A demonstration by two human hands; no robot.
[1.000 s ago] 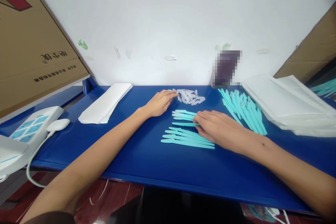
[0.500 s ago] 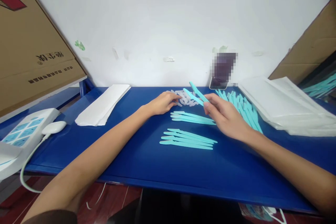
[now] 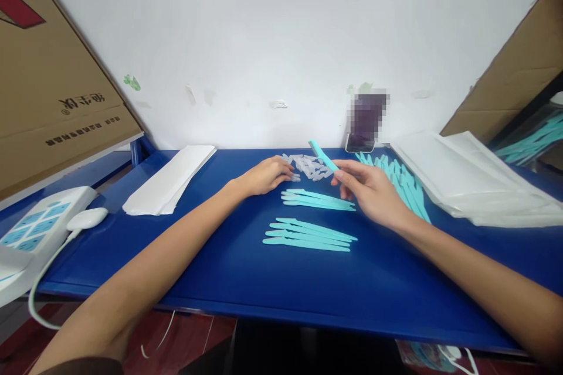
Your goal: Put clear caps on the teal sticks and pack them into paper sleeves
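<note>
My right hand (image 3: 367,187) pinches a teal eyebrow razor (image 3: 324,157) by its handle, the blade end pointing up and left over the table. A second razor may lie hidden behind it. My left hand (image 3: 268,176) rests at the left edge of a pile of small translucent blade caps (image 3: 308,165). Its thumb and fingers are drawn together; what they hold, if anything, I cannot make out. Nearer to me lie two groups of teal razors, an upper group (image 3: 319,199) and a lower group (image 3: 310,235), with blade ends to the left.
A loose heap of teal razors (image 3: 407,184) lies beyond my right wrist. Clear plastic bags (image 3: 466,181) are stacked at the right, and white paper sleeves (image 3: 169,181) at the left. A phone (image 3: 363,129) leans on the wall. A power strip (image 3: 41,228) stands at the far left.
Two razors fanned apart in my right hand now appear as one. My left hand has pulled back slightly from the cap pile, its fingers more curled. The view has shifted a little.
</note>
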